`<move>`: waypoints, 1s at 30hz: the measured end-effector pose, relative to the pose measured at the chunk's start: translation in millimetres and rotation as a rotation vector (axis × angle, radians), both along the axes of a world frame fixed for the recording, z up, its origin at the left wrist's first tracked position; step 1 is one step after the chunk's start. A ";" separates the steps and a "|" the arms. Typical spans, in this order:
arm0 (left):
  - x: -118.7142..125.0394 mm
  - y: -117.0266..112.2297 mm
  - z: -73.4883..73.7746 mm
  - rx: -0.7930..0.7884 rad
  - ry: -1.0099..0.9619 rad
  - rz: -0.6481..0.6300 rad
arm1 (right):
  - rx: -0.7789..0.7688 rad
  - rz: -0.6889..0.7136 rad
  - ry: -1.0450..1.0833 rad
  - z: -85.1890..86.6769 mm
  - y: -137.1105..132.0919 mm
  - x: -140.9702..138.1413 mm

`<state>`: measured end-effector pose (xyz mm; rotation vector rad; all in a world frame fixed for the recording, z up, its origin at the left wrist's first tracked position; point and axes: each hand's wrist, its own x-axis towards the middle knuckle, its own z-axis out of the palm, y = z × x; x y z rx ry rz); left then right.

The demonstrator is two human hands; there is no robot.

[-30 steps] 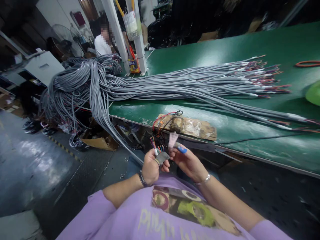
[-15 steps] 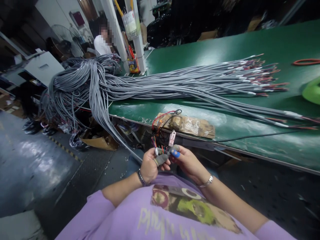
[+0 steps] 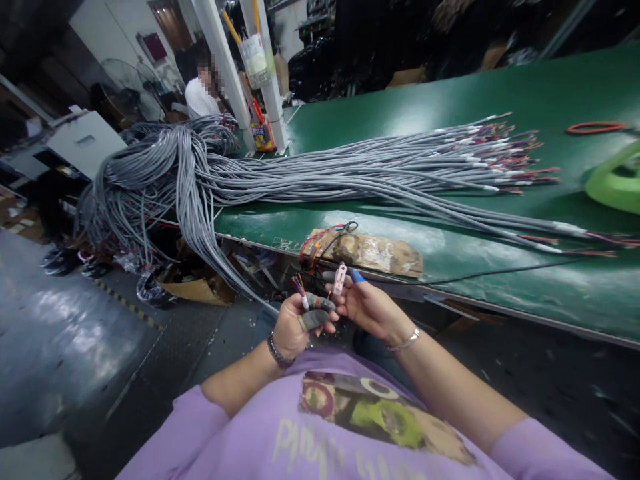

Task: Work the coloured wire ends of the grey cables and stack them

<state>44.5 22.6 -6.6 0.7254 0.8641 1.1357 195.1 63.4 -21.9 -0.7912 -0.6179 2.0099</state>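
Thin wires (image 3: 299,283) splay, left grip (image 3: 293,328) clasping them, right grip (image 3: 373,310) a slim pale strip (image 3: 340,280).

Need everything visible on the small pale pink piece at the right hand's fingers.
The pale pink piece is small, slim and straight-sided, probably plastic, with reddish marks on its face too small to read and what looks like a hole near its upper end. It stands nearly upright, top leaning slightly right, at the fingers of the right hand, which seem to grip its lower part. The coloured wires are to its left; whether it touches any wire is unclear.
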 end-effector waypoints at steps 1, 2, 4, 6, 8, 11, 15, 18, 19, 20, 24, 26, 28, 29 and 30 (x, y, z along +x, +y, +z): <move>1.2 0.4 -0.3 0.011 0.000 0.013 | 0.038 -0.020 -0.056 1.1 1.9 -0.9; 2.6 0.9 -0.4 0.020 0.002 0.024 | 0.087 -0.070 -0.132 1.7 3.0 -2.0; 5.4 2.5 0.2 0.031 0.004 0.042 | 0.192 -0.229 -0.296 2.4 3.1 -4.6; 7.7 4.8 0.8 0.032 -0.001 0.055 | 0.260 -0.337 -0.381 2.8 1.8 -7.5; 8.8 7.5 0.3 0.031 -0.007 0.051 | 0.265 -0.299 -0.332 3.1 0.7 -10.4; 8.9 10.3 -2.8 0.038 -0.008 0.016 | 0.208 -0.137 -0.169 1.4 1.4 -13.9; 8.9 10.0 -6.9 0.044 -0.016 -0.006 | 0.167 -0.128 -0.048 -5.5 4.7 -16.4; 9.8 7.9 -6.9 0.019 -0.005 -0.002 | 0.131 -0.175 0.002 -11.3 6.3 -17.8; 10.1 7.2 -6.4 0.008 0.000 0.000 | 0.119 -0.182 0.016 -13.0 6.5 -18.2; 10.3 6.6 -5.9 -0.001 0.004 0.002 | 0.107 -0.182 0.031 -14.5 6.6 -18.4; 10.2 5.4 -4.5 -0.029 0.021 0.019 | 0.070 -0.162 0.090 -18.8 6.4 -18.5; 10.1 5.4 -4.2 -0.029 0.028 0.020 | 0.058 -0.155 0.116 -19.9 6.5 -18.3; 10.2 5.7 -4.1 -0.024 0.024 0.015 | 0.046 -0.146 0.132 -20.2 6.7 -18.3; 10.2 5.9 -4.1 -0.023 0.020 0.011 | 0.039 -0.139 0.136 -20.1 6.7 -18.2; 10.1 6.0 -4.1 -0.020 0.016 0.008 | 0.033 -0.132 0.137 -20.0 6.6 -18.0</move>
